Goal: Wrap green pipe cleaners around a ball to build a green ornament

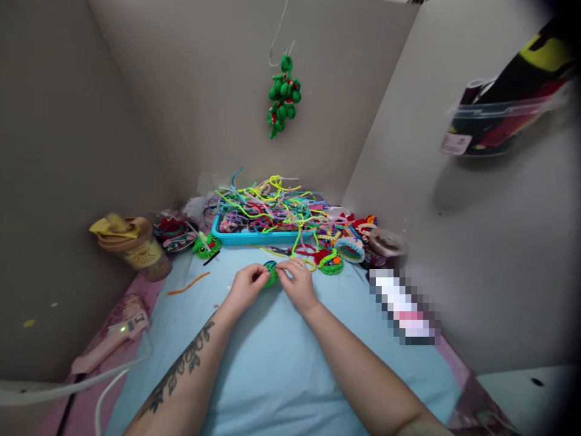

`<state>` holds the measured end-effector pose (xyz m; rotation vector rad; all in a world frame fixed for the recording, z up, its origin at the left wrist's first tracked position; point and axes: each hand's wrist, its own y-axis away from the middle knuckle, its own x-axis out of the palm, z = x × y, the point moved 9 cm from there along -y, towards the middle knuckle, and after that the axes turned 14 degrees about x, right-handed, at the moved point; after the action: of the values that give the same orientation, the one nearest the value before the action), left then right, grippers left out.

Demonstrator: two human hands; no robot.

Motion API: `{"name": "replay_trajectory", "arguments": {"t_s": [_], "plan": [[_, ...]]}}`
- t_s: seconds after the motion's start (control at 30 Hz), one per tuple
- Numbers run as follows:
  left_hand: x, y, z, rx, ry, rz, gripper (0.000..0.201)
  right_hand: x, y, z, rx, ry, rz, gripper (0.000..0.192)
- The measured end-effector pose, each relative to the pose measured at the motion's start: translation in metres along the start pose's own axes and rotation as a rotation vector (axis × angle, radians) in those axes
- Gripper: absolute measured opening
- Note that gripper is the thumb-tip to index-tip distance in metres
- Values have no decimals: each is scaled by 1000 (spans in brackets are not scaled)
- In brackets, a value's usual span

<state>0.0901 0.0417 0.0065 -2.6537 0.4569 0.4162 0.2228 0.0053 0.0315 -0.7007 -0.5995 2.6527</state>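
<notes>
- The left hand [245, 284] and the right hand [297, 281] meet over the middle of the light blue surface [272, 357], and between them they hold a small green pipe-cleaner piece [271, 274] with a bit of blue on its top
- The fingers of the left hand are closed on the left side of the piece; the fingers of the right hand pinch it narrowly from the right side
- The piece is low over the surface; I cannot tell if it touches it
- Behind the hands stands a blue tray [254, 237] full of loose pipe cleaners [272, 206] in many colours
- Just to the right of the hands lies a finished green round piece [330, 261] with red and orange, and a similar green piece [206, 245] lies at the left corner of the tray
- One orange pipe cleaner [188, 283] lies alone on the surface, left of the left hand
- A pink glue gun [111, 339] rests at the left edge, and a cup with a brown lid [131, 245] stands behind it
- A green bunch [284, 97] hangs on the wall above the tray
</notes>
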Motion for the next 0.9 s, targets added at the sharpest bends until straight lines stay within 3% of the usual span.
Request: {"name": "replay_trajectory", "arguments": {"t_s": [0.27,0.5,0.9], "plan": [[-3,-1,-6,57,-67,5,18,12,-3,-23,166,-194,132,10],[-10,1,-2,74,3,-71,17,22,-2,-31,248,-282,265,8],[-19,-3,-5,103,-156,-64,25,29,-2,-50,433,-485,247,16]]}}
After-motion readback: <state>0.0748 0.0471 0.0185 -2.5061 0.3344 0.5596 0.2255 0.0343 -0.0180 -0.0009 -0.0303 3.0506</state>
